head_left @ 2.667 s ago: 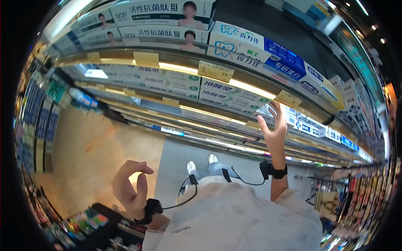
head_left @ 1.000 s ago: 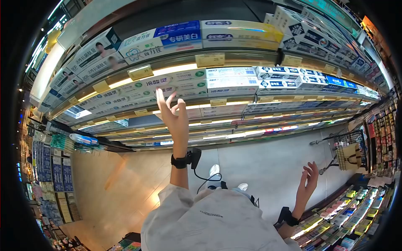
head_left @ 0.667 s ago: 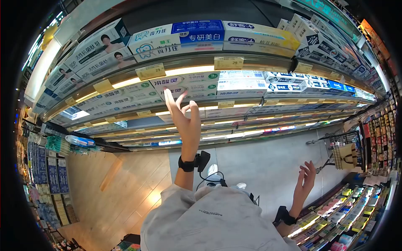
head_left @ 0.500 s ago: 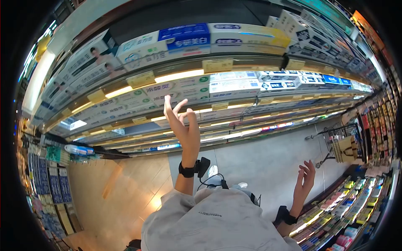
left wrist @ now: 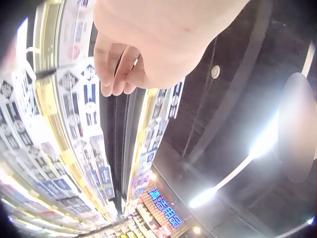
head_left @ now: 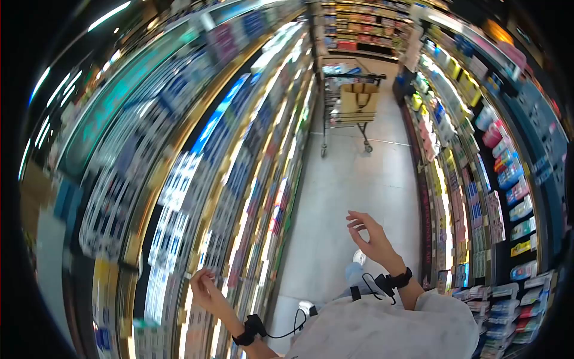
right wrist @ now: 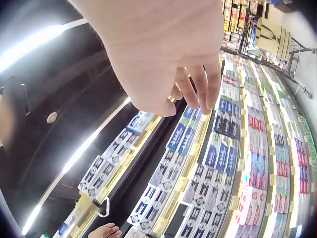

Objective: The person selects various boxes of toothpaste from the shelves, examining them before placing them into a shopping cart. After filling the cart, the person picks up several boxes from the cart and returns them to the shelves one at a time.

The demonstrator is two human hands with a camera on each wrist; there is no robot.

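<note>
Bare of any object, my left hand hangs with loosely bent fingers beside the left-hand shelves in the head view. In the left wrist view, the same hand overlaps rows of white toothpaste boxes. My right hand hovers over the aisle floor, fingers relaxed and slightly bent, holding nothing. Seen from the right wrist, that hand is in front of shelves stacked with blue toothpaste boxes and white ones. The fingers of my left hand show at the bottom there.
Ahead in the aisle stands a shopping cart with a tan bag on it. Long lit shelves run along the left side. Shelves of colourful packages line the right. Grey floor lies between them.
The head view has swung right, from facing the toothpaste shelf to looking down the aisle at the cart. My left hand has drawn back from the boxes; both hands stay free of any object.
</note>
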